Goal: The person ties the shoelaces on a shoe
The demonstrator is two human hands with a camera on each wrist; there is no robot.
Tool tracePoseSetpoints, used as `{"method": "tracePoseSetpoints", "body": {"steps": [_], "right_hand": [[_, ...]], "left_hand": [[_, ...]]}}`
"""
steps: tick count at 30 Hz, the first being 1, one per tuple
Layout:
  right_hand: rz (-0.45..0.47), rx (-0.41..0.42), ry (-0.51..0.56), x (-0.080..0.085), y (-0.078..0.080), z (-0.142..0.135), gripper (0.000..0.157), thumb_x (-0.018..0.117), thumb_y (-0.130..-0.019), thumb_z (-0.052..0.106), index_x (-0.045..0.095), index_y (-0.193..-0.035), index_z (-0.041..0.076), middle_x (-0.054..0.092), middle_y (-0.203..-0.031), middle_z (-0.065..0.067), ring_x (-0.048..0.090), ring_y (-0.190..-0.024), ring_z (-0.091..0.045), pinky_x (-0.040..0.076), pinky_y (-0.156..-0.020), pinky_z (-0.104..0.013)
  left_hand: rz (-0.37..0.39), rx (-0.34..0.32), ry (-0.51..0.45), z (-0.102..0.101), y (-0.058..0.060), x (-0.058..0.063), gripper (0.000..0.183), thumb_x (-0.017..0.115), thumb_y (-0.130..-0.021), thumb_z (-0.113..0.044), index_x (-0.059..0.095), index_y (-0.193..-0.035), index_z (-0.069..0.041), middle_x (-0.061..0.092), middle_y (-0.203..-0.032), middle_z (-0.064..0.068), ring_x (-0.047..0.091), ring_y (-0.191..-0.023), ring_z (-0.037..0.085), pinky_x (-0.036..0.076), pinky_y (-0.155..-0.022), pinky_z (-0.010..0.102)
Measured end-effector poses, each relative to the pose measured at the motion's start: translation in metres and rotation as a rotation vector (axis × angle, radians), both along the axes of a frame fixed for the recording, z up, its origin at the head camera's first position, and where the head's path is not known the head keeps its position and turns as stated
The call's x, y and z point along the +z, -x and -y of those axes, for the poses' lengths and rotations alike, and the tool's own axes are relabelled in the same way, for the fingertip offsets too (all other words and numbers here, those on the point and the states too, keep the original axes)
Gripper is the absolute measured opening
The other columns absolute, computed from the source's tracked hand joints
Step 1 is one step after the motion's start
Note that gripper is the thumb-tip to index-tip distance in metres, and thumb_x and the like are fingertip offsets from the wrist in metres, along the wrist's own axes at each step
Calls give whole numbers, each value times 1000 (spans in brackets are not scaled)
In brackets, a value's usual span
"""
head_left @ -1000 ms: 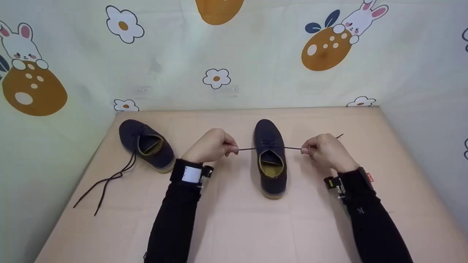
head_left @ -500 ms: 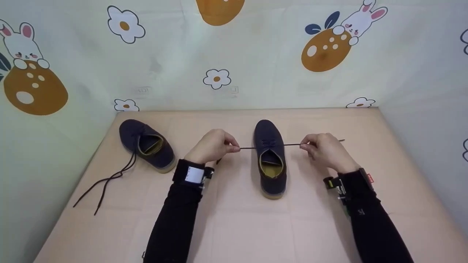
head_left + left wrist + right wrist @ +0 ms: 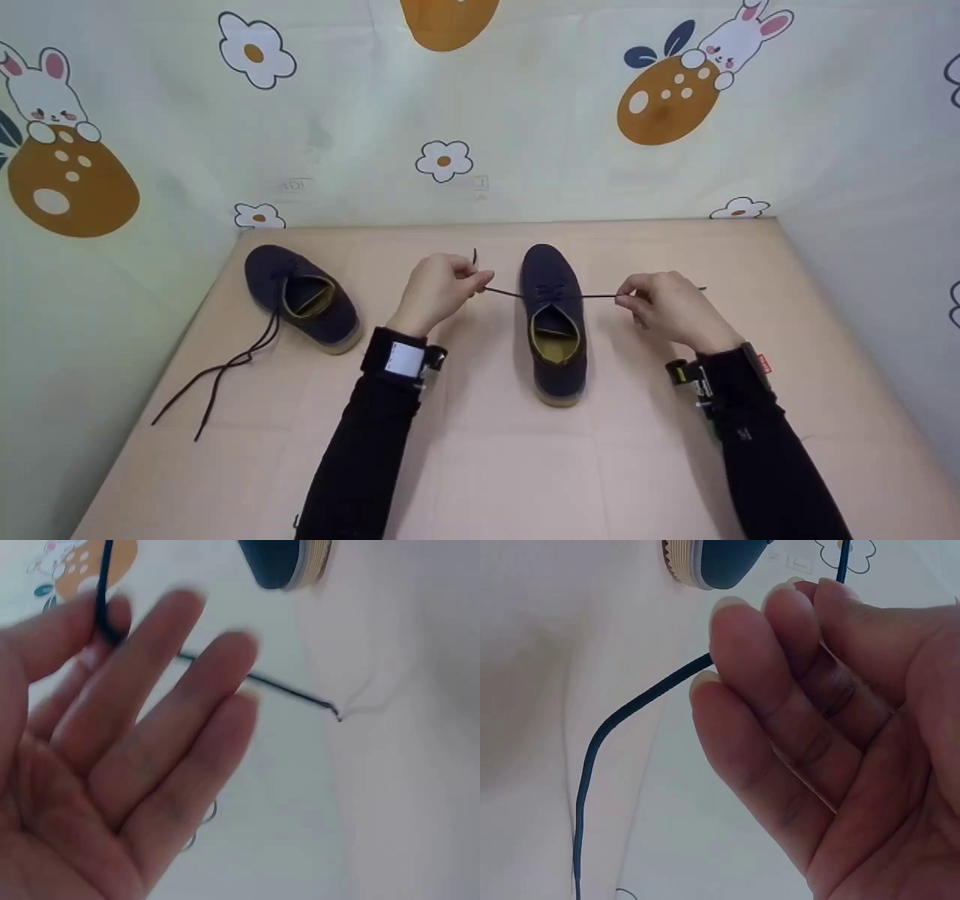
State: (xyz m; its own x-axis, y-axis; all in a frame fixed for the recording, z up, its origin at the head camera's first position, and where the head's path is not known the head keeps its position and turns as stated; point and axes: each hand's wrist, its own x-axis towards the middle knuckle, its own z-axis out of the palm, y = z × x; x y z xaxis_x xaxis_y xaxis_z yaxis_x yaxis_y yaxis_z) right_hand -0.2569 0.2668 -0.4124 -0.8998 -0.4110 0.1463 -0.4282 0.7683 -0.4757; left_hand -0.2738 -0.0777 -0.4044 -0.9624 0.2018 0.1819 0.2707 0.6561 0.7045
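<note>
A navy shoe (image 3: 552, 281) stands in the middle of the table, toe toward the back wall, its yellowish lining showing. To its left, my left hand (image 3: 442, 289) pinches one dark shoelace (image 3: 294, 694) between thumb and forefinger, and the lace's tip sticks out past the fingers. On the other side my right hand (image 3: 664, 304) pinches the opposite shoelace (image 3: 641, 701), whose loose end hangs beyond the hand. Both laces run out sideways from the shoe. In each wrist view the remaining fingers partly cover the lace.
Another navy shoe (image 3: 270, 274) lies at the table's left, turned at an angle, its two long laces (image 3: 238, 361) trailing toward the front left edge. A patterned cloth wall (image 3: 525, 112) rises behind the beige table (image 3: 510, 472) and along both sides.
My left hand has moved up toward the back with its lace, which slants more now, and the lace's tip has swung up behind the fingers. The right hand has hardly moved.
</note>
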Motion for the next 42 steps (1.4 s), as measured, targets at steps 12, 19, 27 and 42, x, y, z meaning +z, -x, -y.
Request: {"method": "tracePoseSetpoints", "body": {"steps": [12, 19, 27, 42], "right_hand": [[-7, 7, -19, 3, -1, 4, 10, 65, -97, 15, 73, -96, 8, 58, -58, 7, 53, -53, -11, 42, -60, -33], [0, 5, -21, 3, -1, 3, 10, 67, -96, 15, 74, -95, 9, 60, -60, 5, 54, -53, -11, 42, -60, -33], [16, -9, -23, 4, -3, 0, 9, 67, -95, 15, 74, -95, 9, 62, -61, 4, 54, -54, -11, 42, -59, -33], [-1, -39, -13, 7, -6, -2, 7, 68, -94, 13, 75, -93, 10, 63, -63, 4, 55, -54, -11, 42, -63, -35]], "left_hand": [[129, 152, -329, -6, 6, -12, 23, 77, -87, -11, 65, -104, -3, 73, -78, 3, 71, -66, 27, 54, -59, 30], [227, 164, -432, 2, 8, -11, 12, 71, -90, -7, 70, -97, 2, 74, -84, 9, 70, -64, 20, 58, -73, 43], [277, 163, -426, 2, 9, -13, 25, 73, -89, -6, 66, -110, 5, 74, -88, 10, 70, -63, 21, 58, -70, 37], [336, 127, -429, 17, 6, -6, 16, 67, -94, -6, 72, -100, 8, 73, -89, 14, 70, -62, 21, 58, -64, 31]]}}
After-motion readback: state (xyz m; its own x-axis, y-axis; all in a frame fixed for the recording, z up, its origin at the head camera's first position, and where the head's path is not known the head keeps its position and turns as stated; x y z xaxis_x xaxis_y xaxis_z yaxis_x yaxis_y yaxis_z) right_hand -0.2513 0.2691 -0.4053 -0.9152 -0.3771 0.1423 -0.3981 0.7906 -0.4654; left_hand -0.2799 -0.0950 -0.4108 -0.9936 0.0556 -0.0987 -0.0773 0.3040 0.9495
